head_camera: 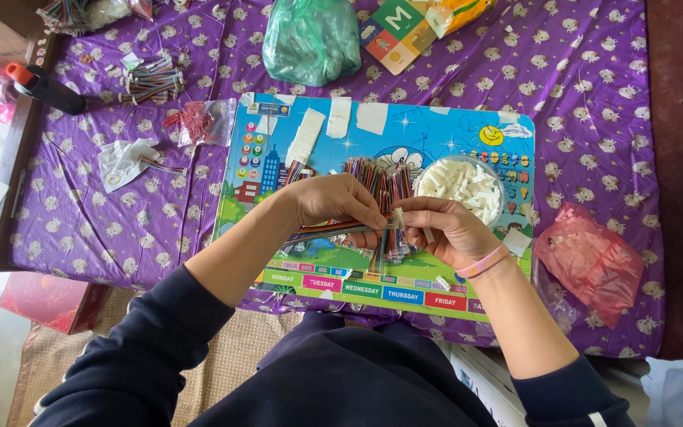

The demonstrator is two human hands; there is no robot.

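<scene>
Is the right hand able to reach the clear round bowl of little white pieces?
Probably yes. The right hand sits just below the clear round bowl of white pieces, with nothing between them. But its fingers are pinching a small white piece against the multicoloured ribbon wires, so it would have to let go first.

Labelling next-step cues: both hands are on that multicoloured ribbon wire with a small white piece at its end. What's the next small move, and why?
Probably press the small white connector fully onto the wire end. The left hand pinches the multicoloured ribbon wire level, the right hand holds the white piece against its tip, and they look only just met. A bowl of white connectors sits beside.
</scene>
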